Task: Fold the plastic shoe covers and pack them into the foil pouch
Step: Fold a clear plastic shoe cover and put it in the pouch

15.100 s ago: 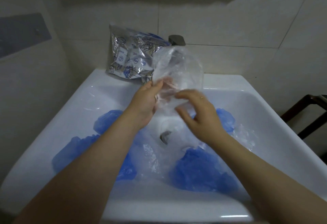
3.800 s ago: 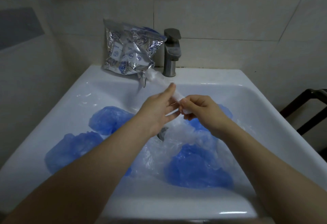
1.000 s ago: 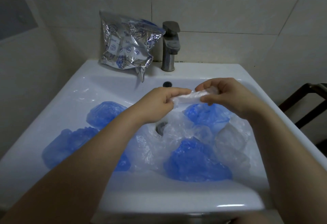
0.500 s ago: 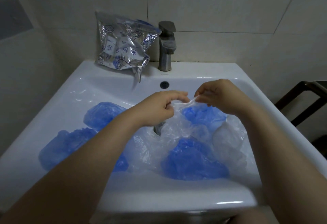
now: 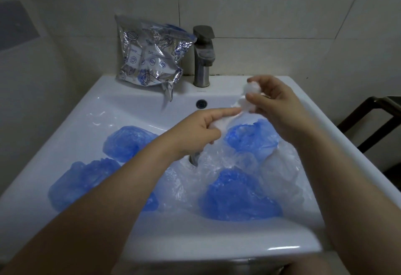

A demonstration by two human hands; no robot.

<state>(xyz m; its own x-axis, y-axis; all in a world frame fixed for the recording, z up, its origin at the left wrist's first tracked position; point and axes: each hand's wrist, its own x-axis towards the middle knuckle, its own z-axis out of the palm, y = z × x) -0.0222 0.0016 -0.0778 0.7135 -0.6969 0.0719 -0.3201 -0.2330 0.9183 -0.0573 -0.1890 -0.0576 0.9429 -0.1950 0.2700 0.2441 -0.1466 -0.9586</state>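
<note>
Clear shoe cover stretched between both hands above the sink.
Right hand pinching the bunched end, left hand gripping the other (blue covers below); foil pouch propped beside the faucet.

A glossy, smooth white ceramic washbasin is seen. On its back ledge, a crinkled shiny silver foil pouch with blue print is leaned beside a dull, stained grey metal tap. Inside the basin, thin crumpled blue plastic shoe covers and filmy clear plastic covers are piled. Behind the basin, matt pale wall tiles are visible.
</note>
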